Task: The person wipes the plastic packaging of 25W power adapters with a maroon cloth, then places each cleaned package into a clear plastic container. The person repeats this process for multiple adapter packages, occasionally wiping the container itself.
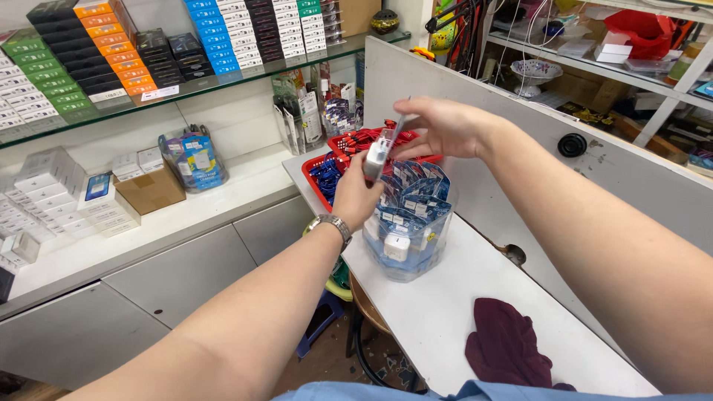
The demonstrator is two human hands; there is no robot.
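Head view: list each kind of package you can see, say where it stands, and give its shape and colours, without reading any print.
Clear tub: on the white table, round, full of blue-and-white packets.
Small packet: held by left hand and right hand, clear and white.
Stacked boxes: glass shelf, flat; green, orange, black.
White boxes: left counter.
Red basket: behind the tub, blue packets inside.

Both forearms extended, left hand (355,194) curled closed with watch on wrist, right hand (438,126) pinching just above left hand.
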